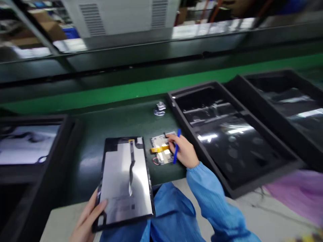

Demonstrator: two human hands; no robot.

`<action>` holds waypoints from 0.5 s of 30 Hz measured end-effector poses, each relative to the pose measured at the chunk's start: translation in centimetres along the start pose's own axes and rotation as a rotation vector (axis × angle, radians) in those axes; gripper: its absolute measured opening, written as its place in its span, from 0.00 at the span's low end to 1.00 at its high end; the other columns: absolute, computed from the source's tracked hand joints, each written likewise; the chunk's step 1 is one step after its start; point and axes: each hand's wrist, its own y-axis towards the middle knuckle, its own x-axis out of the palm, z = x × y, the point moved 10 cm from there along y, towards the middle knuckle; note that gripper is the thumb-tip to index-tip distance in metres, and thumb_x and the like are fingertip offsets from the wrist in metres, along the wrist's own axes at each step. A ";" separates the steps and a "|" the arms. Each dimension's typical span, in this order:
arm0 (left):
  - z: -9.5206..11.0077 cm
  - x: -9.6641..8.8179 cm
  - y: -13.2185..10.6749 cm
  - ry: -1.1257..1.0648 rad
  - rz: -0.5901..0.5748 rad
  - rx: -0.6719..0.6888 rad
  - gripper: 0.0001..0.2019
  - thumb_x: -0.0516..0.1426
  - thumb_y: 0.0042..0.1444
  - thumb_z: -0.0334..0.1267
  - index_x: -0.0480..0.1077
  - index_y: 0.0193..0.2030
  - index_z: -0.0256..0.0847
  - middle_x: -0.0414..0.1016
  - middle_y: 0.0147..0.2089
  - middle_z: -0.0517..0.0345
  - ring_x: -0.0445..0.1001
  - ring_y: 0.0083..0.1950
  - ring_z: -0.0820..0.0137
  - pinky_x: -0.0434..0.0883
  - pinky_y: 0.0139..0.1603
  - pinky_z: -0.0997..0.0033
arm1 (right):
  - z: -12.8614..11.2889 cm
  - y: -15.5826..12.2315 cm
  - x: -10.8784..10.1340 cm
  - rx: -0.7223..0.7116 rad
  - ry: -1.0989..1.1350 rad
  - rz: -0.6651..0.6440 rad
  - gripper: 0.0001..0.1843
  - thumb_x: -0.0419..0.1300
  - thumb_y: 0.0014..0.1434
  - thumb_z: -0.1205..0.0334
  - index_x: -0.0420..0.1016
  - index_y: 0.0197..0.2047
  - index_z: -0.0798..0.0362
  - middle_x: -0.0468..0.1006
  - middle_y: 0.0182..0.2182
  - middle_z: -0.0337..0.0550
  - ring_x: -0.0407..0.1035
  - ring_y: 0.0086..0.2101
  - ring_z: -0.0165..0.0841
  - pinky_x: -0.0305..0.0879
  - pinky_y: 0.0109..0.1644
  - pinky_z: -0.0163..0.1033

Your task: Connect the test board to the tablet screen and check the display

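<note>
My left hand grips the near left corner of a tablet display panel, which lies back side up with its silver surface and a thin flex cable showing. My right hand, in a blue sleeve, holds a blue pen-like tool and rests its fingertips on a small circuit board with a yellow flex strip and a red wire. The board lies on the dark green mat just right of the panel.
A black foam tray holding a glossy panel stands to the right, a second one beyond it. Another dark tray sits at the left. A crumpled bit of film lies on the mat. Pink sheeting lies at the right edge.
</note>
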 end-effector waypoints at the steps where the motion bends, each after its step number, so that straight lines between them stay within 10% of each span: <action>1: 1.3 0.5 -0.5 -0.029 -0.016 0.024 0.28 0.73 0.40 0.48 0.79 0.51 0.50 0.72 0.65 0.60 0.59 0.73 0.52 0.61 0.71 0.57 | -0.1 -0.2 -0.1 -0.013 0.013 0.005 0.11 0.54 0.66 0.67 0.71 0.50 0.49 0.81 0.44 0.46 0.76 0.41 0.38 0.73 0.45 0.42; 4: 5.3 -0.3 -1.6 -0.156 0.025 0.128 0.30 0.73 0.35 0.43 0.80 0.50 0.46 0.75 0.62 0.55 0.66 0.69 0.52 0.75 0.58 0.70 | 1.0 -0.4 0.0 0.000 -0.032 0.007 0.13 0.55 0.67 0.59 0.72 0.53 0.47 0.81 0.41 0.43 0.77 0.40 0.37 0.73 0.45 0.41; 8: 7.7 -7.3 -3.9 -0.429 0.305 0.300 0.28 0.70 0.38 0.34 0.78 0.51 0.42 0.83 0.47 0.54 0.82 0.47 0.60 0.79 0.37 0.78 | 2.4 -0.2 0.6 -0.030 -0.034 0.001 0.15 0.52 0.67 0.49 0.73 0.49 0.47 0.82 0.43 0.44 0.78 0.38 0.39 0.74 0.41 0.44; 15: 5.1 -16.6 -5.8 -0.926 0.651 0.498 0.09 0.56 0.60 0.21 0.71 0.32 0.37 0.77 0.32 0.62 0.78 0.36 0.76 0.81 0.43 0.75 | 3.3 -0.3 0.7 0.080 -0.007 -0.020 0.20 0.51 0.64 0.42 0.74 0.43 0.47 0.83 0.44 0.45 0.78 0.37 0.42 0.75 0.37 0.47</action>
